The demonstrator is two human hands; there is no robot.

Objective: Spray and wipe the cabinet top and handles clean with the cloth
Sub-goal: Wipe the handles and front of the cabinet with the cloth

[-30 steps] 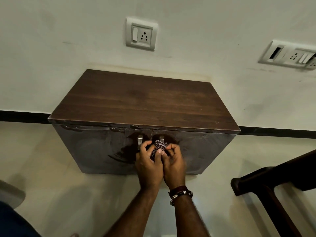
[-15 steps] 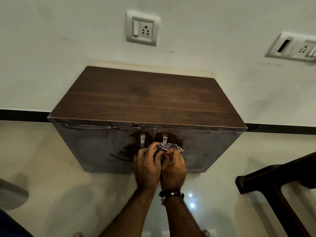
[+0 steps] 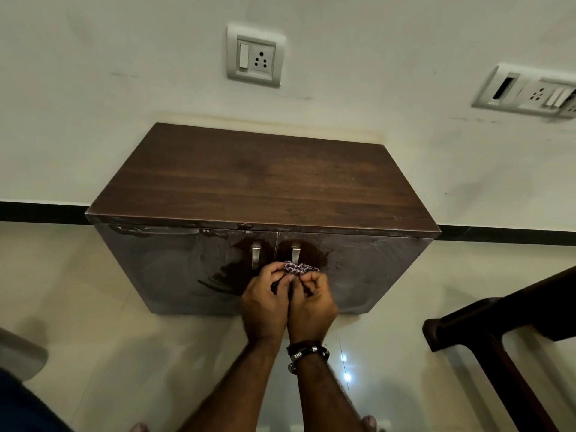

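Where the two hands meet in front of the cabinet (image 3: 358, 275) doors, the left hand (image 3: 265, 307) and right hand (image 3: 313, 308) press side by side, both clenched on the checked cloth (image 3: 297, 268). The cloth bunches out past the fingertips, just below the right handle (image 3: 295, 253) and to the right of the left handle (image 3: 256, 255). Smeared wipe marks surround the handles. Above the hands lies the cabinet top (image 3: 265, 185). A beaded bracelet (image 3: 307, 352) circles the right wrist. No legible writing appears on either wall socket (image 3: 255, 56).
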